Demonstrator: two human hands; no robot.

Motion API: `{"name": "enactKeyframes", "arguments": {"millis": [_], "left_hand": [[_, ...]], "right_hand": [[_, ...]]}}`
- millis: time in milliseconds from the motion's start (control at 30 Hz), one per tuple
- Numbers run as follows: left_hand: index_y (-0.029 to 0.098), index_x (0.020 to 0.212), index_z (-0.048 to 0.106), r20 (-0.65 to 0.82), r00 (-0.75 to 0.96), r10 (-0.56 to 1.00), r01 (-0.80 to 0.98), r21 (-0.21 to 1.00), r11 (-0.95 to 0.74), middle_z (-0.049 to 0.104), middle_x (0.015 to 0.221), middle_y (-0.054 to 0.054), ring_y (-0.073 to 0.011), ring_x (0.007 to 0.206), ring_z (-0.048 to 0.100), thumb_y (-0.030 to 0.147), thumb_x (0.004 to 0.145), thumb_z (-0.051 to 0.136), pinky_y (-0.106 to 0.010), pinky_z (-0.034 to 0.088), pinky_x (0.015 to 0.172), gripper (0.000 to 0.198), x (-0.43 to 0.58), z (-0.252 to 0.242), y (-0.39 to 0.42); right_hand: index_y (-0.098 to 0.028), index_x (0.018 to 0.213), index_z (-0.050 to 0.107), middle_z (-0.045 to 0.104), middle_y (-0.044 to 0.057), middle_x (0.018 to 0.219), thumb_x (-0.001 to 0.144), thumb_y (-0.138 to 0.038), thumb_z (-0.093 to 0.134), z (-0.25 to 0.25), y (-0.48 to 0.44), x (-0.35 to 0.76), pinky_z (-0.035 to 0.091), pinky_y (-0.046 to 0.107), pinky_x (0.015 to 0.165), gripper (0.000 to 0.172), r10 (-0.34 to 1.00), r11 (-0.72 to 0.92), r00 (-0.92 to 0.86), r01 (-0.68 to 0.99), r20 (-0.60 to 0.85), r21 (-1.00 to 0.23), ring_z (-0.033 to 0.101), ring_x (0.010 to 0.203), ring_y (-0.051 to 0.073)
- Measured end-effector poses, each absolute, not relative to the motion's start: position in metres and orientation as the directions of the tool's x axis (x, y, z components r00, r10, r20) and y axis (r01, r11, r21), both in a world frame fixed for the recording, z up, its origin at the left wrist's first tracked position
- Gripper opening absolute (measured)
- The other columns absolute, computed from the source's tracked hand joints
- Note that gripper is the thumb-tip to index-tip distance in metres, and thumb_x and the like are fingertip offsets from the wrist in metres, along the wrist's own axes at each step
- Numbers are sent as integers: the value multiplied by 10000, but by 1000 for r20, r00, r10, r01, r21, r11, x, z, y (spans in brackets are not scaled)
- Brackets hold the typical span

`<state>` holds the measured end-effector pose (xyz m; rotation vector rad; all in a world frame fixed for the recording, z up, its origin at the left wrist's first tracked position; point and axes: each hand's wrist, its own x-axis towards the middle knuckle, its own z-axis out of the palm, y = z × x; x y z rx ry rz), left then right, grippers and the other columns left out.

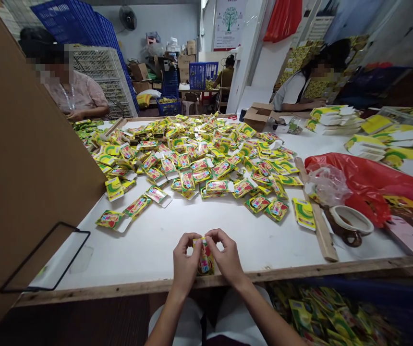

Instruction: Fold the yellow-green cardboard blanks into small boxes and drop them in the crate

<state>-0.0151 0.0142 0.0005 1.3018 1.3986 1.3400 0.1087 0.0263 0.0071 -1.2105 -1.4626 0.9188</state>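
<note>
My left hand [185,262] and my right hand [226,257] pinch one small yellow-green packet [205,259] between them, just above the near wooden edge of the white table [163,240]. The fingers of both hands curl onto the packet's top corners. Farther out, a wide pile of the same packets [199,154] covers the middle of the table. The nearest loose packets [115,219] lie to my front left.
A tall brown cardboard sheet [22,158] stands on my left. A wooden strip [318,216], tape roll [350,218] and red plastic bag [365,180] lie at right. Two seated people work at the far corners. A bin of packets [321,312] sits below the table's right.
</note>
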Motion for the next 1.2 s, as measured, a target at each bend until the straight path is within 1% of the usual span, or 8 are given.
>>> {"name": "enactKeyframes", "arguments": {"millis": [267,400,567,667,833,967,1100,1200], "left_hand": [[165,857,591,90,-165,982,136,988,-68,607,809,-27,-147,754,535,302,850,527,-249,425,712,151,-14,-2,16],[164,856,587,86,-158,984,150,987,-62,604,810,-28,-149,756,535,299,854,521,-248,421,713,150,-15,-3,16],[173,836,548,108,-138,985,127,988,-90,577,792,-11,-144,766,528,259,849,514,-243,420,720,93,-15,-1,16],[173,832,551,109,-114,987,130,987,-94,583,792,-12,-146,771,542,265,859,505,-247,427,726,106,-16,2,15],[174,882,622,91,-48,995,157,984,-82,629,882,-40,-167,852,584,299,869,513,-268,449,774,166,-21,3,10],[191,958,653,123,-5,992,187,975,-120,633,956,-53,-180,933,585,287,868,522,-286,455,824,186,-26,1,5],[196,992,637,137,11,990,220,966,-136,633,992,-58,-184,958,583,267,864,519,-300,459,846,188,-26,2,4],[204,1056,597,135,41,990,259,955,-141,620,1052,-62,-187,996,572,245,851,527,-307,456,865,220,-24,2,4]], "right_hand": [[-165,808,579,607,19,750,861,-280,528,3,29,104,438,247,663,137,982,184,6,201,189,-962,550,700,148],[-166,815,574,600,18,755,863,-274,527,2,29,104,442,246,671,127,980,194,10,182,199,-964,555,710,147],[-168,796,568,590,16,748,867,-262,526,2,28,104,440,245,673,125,974,223,-9,177,225,-958,552,717,146],[-167,794,572,588,18,756,862,-262,540,0,27,106,437,246,671,121,968,250,-24,188,249,-950,549,721,146],[-170,849,606,630,30,827,854,-261,564,-2,22,113,445,251,708,100,969,239,-116,186,220,-953,580,779,156],[-181,914,607,643,24,850,879,-255,526,0,20,116,449,251,729,115,966,225,-172,198,192,-954,595,800,157],[-183,936,582,634,20,856,889,-259,508,0,19,115,454,249,730,116,969,218,-166,220,184,-951,596,791,152],[-184,961,565,631,26,891,889,-258,501,-2,18,115,460,251,739,122,972,209,-159,233,175,-950,597,808,153]]}}
